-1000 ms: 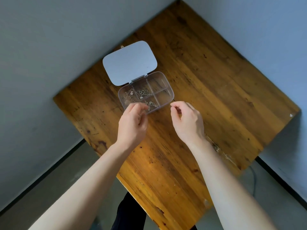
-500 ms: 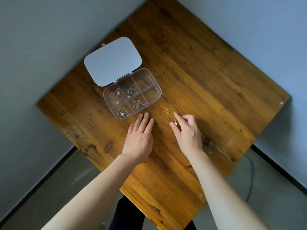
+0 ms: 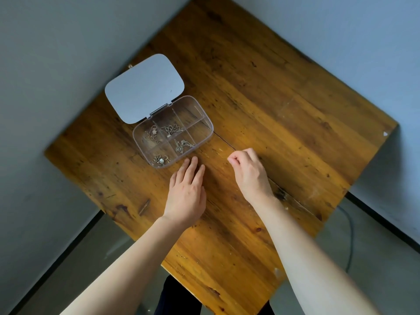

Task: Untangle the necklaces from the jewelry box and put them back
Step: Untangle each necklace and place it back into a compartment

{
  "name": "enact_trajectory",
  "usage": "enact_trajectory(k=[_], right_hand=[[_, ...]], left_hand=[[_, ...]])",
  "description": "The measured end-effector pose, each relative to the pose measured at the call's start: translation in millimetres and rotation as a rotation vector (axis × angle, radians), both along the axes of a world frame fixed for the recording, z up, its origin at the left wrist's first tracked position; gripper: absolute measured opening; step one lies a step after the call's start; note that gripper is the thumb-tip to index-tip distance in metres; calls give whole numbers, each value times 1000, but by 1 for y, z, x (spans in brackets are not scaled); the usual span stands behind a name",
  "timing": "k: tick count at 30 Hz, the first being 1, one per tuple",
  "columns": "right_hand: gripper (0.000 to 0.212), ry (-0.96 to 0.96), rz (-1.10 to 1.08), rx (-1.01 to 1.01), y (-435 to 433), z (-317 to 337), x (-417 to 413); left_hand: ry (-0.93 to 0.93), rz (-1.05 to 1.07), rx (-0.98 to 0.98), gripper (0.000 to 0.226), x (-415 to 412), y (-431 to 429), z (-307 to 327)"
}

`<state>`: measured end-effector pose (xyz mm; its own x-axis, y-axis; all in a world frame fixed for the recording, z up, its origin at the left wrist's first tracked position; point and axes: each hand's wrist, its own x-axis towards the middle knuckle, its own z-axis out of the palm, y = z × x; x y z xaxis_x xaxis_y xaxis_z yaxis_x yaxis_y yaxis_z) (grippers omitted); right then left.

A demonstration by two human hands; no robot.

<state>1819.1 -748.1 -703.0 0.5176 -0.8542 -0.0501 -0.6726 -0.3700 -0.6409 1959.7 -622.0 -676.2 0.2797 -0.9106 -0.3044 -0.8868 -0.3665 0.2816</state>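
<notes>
A clear plastic jewelry box (image 3: 208, 123) lies open on the wooden table (image 3: 284, 98), its pale grey lid (image 3: 144, 90) folded back. Tangled chains fill the left compartments: a flower-charm necklace (image 3: 152, 134), a second necklace (image 3: 171, 129), a third necklace (image 3: 183, 145) and a round-pendant piece (image 3: 160, 159). My left hand (image 3: 186, 192) rests flat on the table just in front of the box, fingers straight and together. To its right, my right hand (image 3: 247, 171) has thumb and forefinger pinched; the fine gold necklace it took up is mostly hidden in the pinch.
The table stands in a corner between two grey-blue walls. Its near and right edges drop to a grey floor, where a dark cable (image 3: 351, 242) lies. A long crack (image 3: 227, 144) runs across the tabletop from the box toward my right wrist.
Both hands came down from holding a chain above the box. The gold necklace was laid on the table, and my right fingers have since closed over it. My left hand flattened.
</notes>
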Motion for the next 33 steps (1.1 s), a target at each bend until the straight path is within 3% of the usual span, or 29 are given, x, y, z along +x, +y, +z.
enact_trajectory(k=[6,11,14,18,21,33], right_hand=[[12,-215,-394,-107,-27,25,-33],[14,-194,-571,-218,-75,38,-71],[17,-108,-661,-157,-91,33,-97],[20,89,-677,39,-93,17,-124],[20,127,-693,126,-83,11,-132],[15,231,-588,215,-62,16,-108]], left_hand=[[27,15,-132,40,-12,-35,4],[93,-148,-137,45,-47,-80,1],[82,-214,-120,45,-69,-98,-5],[12,-262,-58,47,-86,-102,-11],[-9,-283,-84,48,-81,-98,-14],[119,-352,-74,43,-52,-89,-6]])
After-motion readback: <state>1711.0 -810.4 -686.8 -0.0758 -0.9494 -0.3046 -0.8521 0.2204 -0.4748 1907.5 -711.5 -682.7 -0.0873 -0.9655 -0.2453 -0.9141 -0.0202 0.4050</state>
